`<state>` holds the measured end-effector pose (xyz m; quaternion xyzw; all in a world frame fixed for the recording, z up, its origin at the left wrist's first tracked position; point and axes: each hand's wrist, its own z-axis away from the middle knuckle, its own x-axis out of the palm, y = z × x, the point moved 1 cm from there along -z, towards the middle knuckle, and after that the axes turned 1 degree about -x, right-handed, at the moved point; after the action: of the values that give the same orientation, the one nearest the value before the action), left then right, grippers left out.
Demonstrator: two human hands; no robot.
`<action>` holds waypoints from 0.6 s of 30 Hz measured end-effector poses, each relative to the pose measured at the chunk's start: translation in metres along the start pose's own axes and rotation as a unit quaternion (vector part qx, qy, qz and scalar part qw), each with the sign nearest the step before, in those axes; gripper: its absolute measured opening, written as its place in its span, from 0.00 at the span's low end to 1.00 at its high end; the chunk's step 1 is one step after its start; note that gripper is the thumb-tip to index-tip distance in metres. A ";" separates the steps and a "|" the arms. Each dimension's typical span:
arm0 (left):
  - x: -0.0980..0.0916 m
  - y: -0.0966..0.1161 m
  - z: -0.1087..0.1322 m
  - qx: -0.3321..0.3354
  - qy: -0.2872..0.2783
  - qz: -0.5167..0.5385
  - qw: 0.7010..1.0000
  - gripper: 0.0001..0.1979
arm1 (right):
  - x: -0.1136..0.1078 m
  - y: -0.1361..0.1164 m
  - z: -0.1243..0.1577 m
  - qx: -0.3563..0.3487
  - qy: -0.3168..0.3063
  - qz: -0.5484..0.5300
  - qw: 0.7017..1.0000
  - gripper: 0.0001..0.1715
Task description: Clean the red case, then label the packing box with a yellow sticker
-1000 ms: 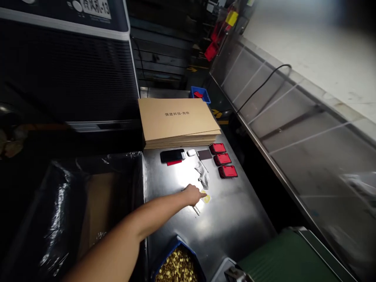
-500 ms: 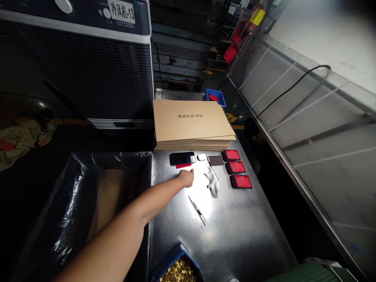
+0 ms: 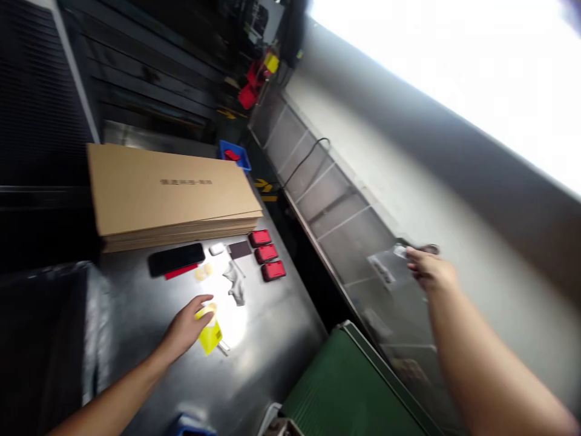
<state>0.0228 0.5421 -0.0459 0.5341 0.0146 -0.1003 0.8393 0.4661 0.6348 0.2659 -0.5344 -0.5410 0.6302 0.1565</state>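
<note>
My left hand point(image 3: 188, 324) reaches over the steel table, thumb and forefinger curved around a pale round piece at the top of a bright yellow tag point(image 3: 210, 339). The tag hangs below my thumb, partly covering the tweezers point(image 3: 224, 347). Further off lie a pale ring-like piece point(image 3: 203, 272), a crumpled grey-white cloth point(image 3: 235, 284) and a black phone point(image 3: 177, 259) on something red. On the right, my right hand point(image 3: 431, 269) is raised beside the panelled wall, fingers closed on what looks like a clear plastic bag point(image 3: 384, 271) with a white label; motion blurs it.
Stacked cardboard point(image 3: 177, 188) covers the table's far end. Three red-topped boxes point(image 3: 266, 253) line its right edge. A green surface point(image 3: 349, 387) with a metal rim stands at lower right. The black-lined bin point(image 3: 45, 327) is at left, a blue bin point(image 3: 235, 154) behind the cardboard.
The view has swung right. My left hand has drawn nearer from beside the phone, and the yellow tag now shows at it. My right hand has come into view.
</note>
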 end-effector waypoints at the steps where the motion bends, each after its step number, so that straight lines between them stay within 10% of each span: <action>1: 0.001 -0.001 0.002 -0.006 -0.004 0.032 0.999 0.32 | -0.016 -0.007 -0.006 0.003 0.030 -0.014 0.999 0.14; 6: 0.018 0.018 0.031 -0.020 -0.027 0.177 0.984 0.34 | -0.021 -0.011 0.030 0.000 -0.018 -0.153 0.988 0.14; 13: 0.046 0.080 0.092 0.002 -0.031 0.293 0.956 0.25 | 0.005 0.044 0.219 0.142 -0.391 -0.136 0.899 0.33; 18: 0.053 0.094 0.138 0.032 -0.065 0.299 0.952 0.18 | -0.012 0.067 0.298 0.127 -0.498 -0.050 0.856 0.37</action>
<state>0.0805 0.4482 0.0908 0.5329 -0.2034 0.1202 0.8125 0.2449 0.4479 0.1677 -0.0968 -0.4876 0.8669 -0.0363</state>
